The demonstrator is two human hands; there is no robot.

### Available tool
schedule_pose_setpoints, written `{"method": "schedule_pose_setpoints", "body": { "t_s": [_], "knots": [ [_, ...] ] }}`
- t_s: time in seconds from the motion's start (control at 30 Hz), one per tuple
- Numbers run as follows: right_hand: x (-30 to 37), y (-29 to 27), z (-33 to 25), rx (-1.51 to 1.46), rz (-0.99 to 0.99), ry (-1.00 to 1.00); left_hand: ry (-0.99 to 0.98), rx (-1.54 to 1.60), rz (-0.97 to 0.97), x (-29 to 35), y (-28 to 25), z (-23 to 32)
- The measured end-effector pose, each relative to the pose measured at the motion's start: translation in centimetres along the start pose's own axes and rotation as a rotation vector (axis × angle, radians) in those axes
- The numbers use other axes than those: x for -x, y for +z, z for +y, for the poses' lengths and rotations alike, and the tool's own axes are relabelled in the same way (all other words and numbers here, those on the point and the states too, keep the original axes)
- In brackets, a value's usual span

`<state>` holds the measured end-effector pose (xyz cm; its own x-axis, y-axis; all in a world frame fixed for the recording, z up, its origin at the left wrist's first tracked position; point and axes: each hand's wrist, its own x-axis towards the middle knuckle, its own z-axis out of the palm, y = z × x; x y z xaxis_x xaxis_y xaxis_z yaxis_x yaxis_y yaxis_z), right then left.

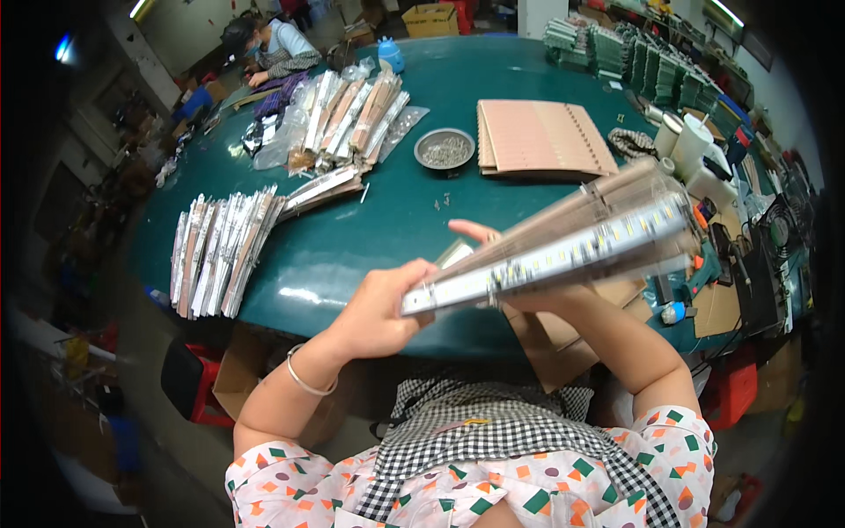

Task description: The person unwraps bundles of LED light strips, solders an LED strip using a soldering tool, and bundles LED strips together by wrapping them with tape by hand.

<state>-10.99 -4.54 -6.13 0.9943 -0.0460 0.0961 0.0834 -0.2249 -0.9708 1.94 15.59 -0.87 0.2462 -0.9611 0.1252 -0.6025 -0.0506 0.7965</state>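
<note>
Above the near edge of the table I hold a bundle of LED light bars [546,266], tilted up toward the right, its right end blurred by motion. On its face shows a pale metal strip with small yellowish LEDs; brownish strips lie behind. My left hand [385,310], with a bangle on the wrist, is closed round the bundle's lower left end. From underneath, my right hand [539,301] grips its middle; one finger sticks out past the far side, and the rest of that hand is mostly hidden.
More bundled bars [224,251] lie at the left, with another pile [352,119] on plastic behind. A metal bowl of small parts [444,150] stands beside stacked pinkish boards [541,136]. Bottles [694,136] and tools crowd the right. A co-worker [286,48] sits at the far left.
</note>
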Motion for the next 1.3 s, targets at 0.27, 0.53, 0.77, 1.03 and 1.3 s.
{"method": "schedule_pose_setpoints", "body": {
  "t_s": [0.27, 0.53, 0.77, 1.03, 1.3],
  "knots": [
    [2.4, 2.1, 2.2, -0.949, -0.424, 0.371, 0.041, -0.123, -0.216, 0.4, 2.2, 1.5],
    [3.4, -3.6, -1.7, -0.744, -0.513, 0.223, 0.445, -0.474, -0.104, -0.1, 1.5, 2.4],
    [4.5, -4.1, -6.1, -0.773, -0.214, 0.197, 0.461, -0.681, -0.060, -1.4, 2.7, 2.5],
    [4.1, -4.7, -7.6, -0.267, 0.502, 0.222, 0.497, -0.718, 0.146, -6.5, 8.3, 2.0],
    [6.1, -5.8, -10.6, -0.184, 0.603, -0.100, 0.433, -0.398, 0.480, -9.8, 10.1, 1.3]
  ]
}}
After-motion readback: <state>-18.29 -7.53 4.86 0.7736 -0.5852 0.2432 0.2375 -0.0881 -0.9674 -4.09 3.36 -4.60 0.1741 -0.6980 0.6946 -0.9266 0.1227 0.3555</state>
